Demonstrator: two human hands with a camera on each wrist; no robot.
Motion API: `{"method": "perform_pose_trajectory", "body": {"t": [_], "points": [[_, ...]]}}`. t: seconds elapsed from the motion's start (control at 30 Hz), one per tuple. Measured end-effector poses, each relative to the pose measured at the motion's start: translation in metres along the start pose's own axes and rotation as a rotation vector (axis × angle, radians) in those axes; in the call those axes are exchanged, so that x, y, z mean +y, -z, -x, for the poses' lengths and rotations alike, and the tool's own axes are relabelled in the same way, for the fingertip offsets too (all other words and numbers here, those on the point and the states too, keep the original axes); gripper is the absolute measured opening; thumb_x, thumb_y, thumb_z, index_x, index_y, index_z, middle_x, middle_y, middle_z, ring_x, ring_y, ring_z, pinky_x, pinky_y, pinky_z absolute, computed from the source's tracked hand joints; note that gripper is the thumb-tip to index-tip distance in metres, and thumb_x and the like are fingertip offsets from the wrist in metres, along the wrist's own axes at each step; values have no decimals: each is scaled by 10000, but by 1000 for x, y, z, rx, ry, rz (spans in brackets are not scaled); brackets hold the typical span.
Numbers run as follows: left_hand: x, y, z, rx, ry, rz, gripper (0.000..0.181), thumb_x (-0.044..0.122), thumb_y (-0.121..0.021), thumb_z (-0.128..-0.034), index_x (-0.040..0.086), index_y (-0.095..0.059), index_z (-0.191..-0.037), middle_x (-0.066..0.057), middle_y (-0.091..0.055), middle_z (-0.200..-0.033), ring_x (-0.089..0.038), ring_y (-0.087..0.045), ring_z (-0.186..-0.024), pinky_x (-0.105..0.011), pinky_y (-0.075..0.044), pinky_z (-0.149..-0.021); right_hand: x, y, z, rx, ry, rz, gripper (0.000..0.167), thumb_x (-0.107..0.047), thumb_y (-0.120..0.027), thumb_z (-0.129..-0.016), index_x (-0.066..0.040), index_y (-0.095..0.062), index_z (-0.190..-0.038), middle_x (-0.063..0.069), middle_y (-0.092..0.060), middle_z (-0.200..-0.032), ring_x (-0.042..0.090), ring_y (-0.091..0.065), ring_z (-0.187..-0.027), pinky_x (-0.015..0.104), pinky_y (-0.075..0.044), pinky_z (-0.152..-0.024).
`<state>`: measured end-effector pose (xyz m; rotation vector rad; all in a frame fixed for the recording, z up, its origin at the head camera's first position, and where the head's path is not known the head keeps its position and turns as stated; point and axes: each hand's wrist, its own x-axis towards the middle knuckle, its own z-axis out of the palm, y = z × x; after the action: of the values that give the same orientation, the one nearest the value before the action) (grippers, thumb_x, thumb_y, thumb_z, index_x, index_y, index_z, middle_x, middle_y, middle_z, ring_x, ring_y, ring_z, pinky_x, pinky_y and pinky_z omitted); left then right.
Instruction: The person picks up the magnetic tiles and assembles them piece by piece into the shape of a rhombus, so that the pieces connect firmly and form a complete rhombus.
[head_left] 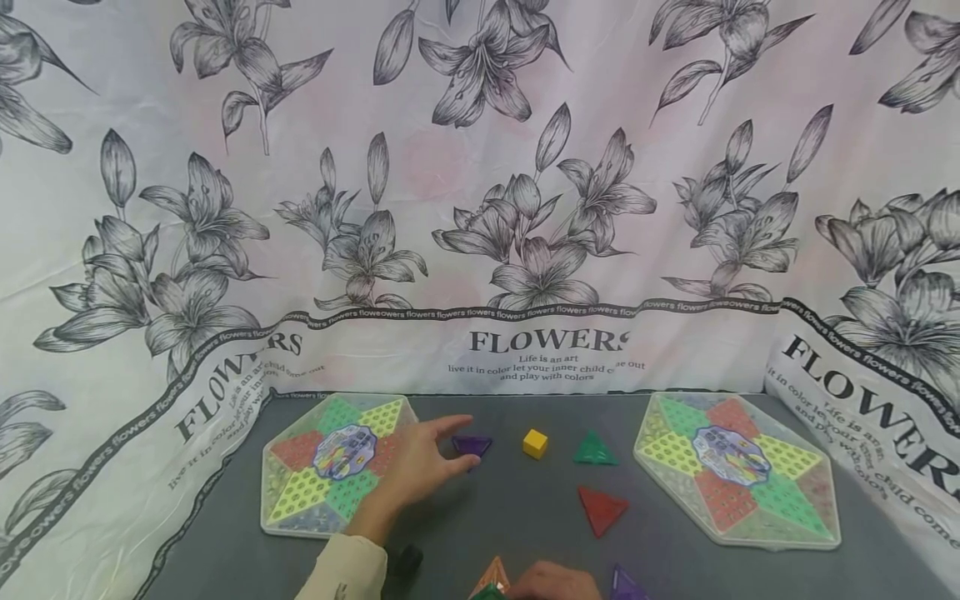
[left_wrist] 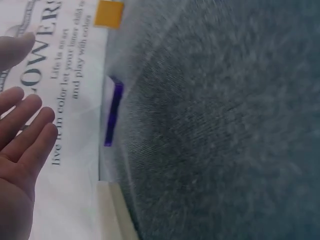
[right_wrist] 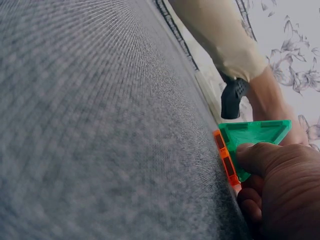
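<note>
My left hand reaches over the grey table with fingers and thumb spread apart on either side of a purple triangular tile. In the left wrist view its fingers are fairly straight, and the purple tile lies apart from them. Low in the head view, my right hand is partly cut off by the frame edge. The right wrist view shows it pinching a translucent green triangular tile, thumb on the face. Along one edge of that tile stands an orange tile, seen edge-on and touching it.
A yellow cube, a flat green triangle and a red triangle lie mid-table. Another purple triangle is at the front edge. Star-patterned game boards stand left and right. Flower-printed cloth hangs behind.
</note>
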<state>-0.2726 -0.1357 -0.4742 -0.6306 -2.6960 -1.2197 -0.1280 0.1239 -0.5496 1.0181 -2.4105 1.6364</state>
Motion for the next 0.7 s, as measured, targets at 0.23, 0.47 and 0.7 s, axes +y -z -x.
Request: {"method": "perform_pose_trajectory", "body": {"t": [0.23,0.47,0.7], "points": [[-8,-9,-17,-127,-4,-125,613,260,-915,-897,84,-707,-1446,-108,-734,-1438,-343,-690,-1339,-561,-540,-1140,-4,5,-2,-64,-71,-54,61,-206,-764,-1029,-210,-821,-1052,-177,-744,-972,-70,-669,-844,215,-572,-655],[-10,-12,-28,-220,-32,-224,595,197,-915,-881,51,-715,-1422,-137,-743,-1405,-344,-686,-1314,-550,-539,-1137,-5,2,-1,-40,-95,-39,45,-259,-770,-1030,-274,-809,-1013,-212,-723,-938,-73,-661,-816,213,-562,-625],[-13,-13,-30,-260,-49,-323,530,197,-918,-868,62,-755,-1353,-129,-780,-1300,-285,-712,-1185,-510,-581,-1047,-3,-9,1,72,71,43,158,-196,-791,-1015,-337,-776,-946,-198,-727,-871,-78,-655,-778,163,-546,-612]]}}
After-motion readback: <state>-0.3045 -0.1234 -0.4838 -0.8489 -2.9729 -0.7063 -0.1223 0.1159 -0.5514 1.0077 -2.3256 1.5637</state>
